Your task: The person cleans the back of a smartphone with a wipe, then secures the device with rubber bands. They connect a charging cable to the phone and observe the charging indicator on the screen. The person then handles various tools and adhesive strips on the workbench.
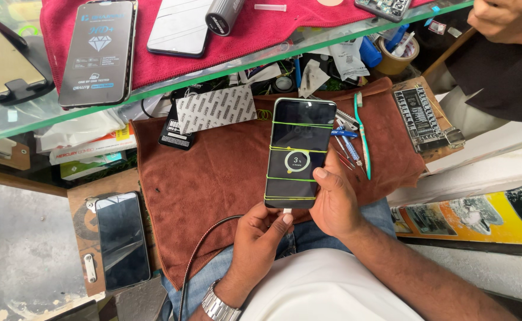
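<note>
The smartphone [299, 153] stands with its long axis running near-vertically in the head view, top end pointing away from the person toward the glass shelf [225, 74], bottom end toward the lap; its lit screen faces up, and several thin yellow-green rubber bands [290, 179] cross it side to side. It is held above a brown cloth [213, 178] spread over the knees and workbench. The right hand [337, 202] grips the phone's lower right edge, fingers curled behind it and the thumb lying across the glass near the edge. The left hand [259, 238] pinches a white plug [287, 211] at the phone's bottom port, thumb and forefinger closed on it, with a braided cable [196, 255] trailing down to the left. Just right of the phone lie a teal toothbrush [363, 137] and small tools; to the left the cloth offers open room, with another dark phone [122, 239] well apart on the bench.
</note>
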